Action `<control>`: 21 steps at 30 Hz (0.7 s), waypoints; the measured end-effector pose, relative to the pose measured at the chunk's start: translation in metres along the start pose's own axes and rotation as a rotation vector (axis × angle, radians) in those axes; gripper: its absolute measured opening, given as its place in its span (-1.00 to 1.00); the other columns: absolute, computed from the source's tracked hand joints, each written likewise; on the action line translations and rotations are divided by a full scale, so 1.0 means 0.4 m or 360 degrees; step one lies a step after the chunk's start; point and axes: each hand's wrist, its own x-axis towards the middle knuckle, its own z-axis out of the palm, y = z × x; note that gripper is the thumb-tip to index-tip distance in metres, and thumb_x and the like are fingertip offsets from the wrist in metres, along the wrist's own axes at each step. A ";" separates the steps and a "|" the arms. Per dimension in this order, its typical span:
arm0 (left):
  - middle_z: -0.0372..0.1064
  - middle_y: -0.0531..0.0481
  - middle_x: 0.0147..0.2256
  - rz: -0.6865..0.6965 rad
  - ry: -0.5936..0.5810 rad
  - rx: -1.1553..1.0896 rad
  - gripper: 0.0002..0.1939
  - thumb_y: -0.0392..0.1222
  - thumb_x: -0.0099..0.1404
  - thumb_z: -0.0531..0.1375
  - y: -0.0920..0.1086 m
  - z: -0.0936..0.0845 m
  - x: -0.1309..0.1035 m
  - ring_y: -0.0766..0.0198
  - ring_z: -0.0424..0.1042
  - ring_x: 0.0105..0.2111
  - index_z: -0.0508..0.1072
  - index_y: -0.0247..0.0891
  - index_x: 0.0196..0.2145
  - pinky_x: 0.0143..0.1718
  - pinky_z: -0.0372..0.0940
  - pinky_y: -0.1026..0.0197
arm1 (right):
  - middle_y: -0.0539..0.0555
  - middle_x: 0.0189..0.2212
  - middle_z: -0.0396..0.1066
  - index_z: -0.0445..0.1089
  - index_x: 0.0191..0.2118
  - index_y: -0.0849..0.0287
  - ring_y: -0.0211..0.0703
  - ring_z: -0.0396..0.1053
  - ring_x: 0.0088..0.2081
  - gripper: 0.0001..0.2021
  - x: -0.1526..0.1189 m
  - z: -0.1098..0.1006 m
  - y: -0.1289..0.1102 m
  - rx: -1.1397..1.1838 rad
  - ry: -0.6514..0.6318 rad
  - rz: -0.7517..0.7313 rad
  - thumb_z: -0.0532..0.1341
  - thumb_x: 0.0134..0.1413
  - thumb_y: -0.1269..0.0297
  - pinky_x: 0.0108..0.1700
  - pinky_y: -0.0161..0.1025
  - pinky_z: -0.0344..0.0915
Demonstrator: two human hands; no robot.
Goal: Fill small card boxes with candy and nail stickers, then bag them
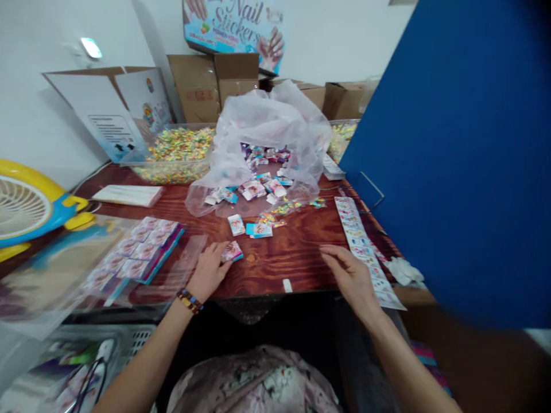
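Note:
My left hand (pixel 210 269), with a beaded bracelet on its wrist, has its fingers on a small stack of pink and blue packets (pixel 232 251) near the table's front. My right hand (pixel 349 278) is over the table at the right, fingers bent together; whether anything small is between them is hidden. Beyond my left hand lie a white packet (pixel 236 225) and a blue-and-white one (pixel 259 230). Printed sticker strips (pixel 361 244) run beside my right hand. A small white piece (pixel 287 285) lies at the front edge.
A translucent bag (pixel 267 120) spills packets and candy at the back centre. Rows of packets (pixel 140 249) lie left, near a yellow-and-blue fan (pixel 64 209). A candy tub (pixel 166 172) and cardboard boxes (pixel 196 86) stand behind. A blue panel (pixel 451 160) bounds the right side.

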 end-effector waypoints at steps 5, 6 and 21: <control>0.34 -0.20 -0.05 0.0080 -0.0043 -0.0009 -0.53 -0.09 0.28 0.06 -0.036 0.025 0.004 0.02 0.36 -0.07 0.26 -0.29 0.12 0.00 0.26 -0.03 | 0.19 -0.10 0.49 0.49 -0.10 0.13 0.09 0.41 -0.05 -0.71 0.117 -0.211 0.156 -0.0602 0.0206 0.0186 0.10 0.14 0.22 0.05 0.08 0.28; 0.35 -0.19 -0.08 0.0103 -0.0048 0.0019 -0.53 -0.07 0.28 0.04 -0.043 0.025 0.007 0.01 0.36 -0.09 0.28 -0.29 0.11 -0.02 0.26 -0.03 | 0.21 -0.07 0.48 0.48 -0.07 0.16 0.10 0.40 -0.02 -0.69 0.138 -0.239 0.179 -0.0656 0.0111 0.0229 0.09 0.13 0.26 0.06 0.10 0.27; 0.39 -0.29 -0.07 0.0047 0.0267 0.0329 -0.30 0.26 0.29 -0.10 -0.089 0.004 0.016 -0.19 0.37 -0.06 0.15 -0.33 0.17 -0.03 0.25 -0.17 | 0.09 -0.06 0.52 0.58 -0.24 0.08 0.12 0.22 0.21 -0.82 0.201 -0.247 0.282 -0.0644 -0.0246 0.0054 0.29 -0.02 0.31 0.25 0.14 0.08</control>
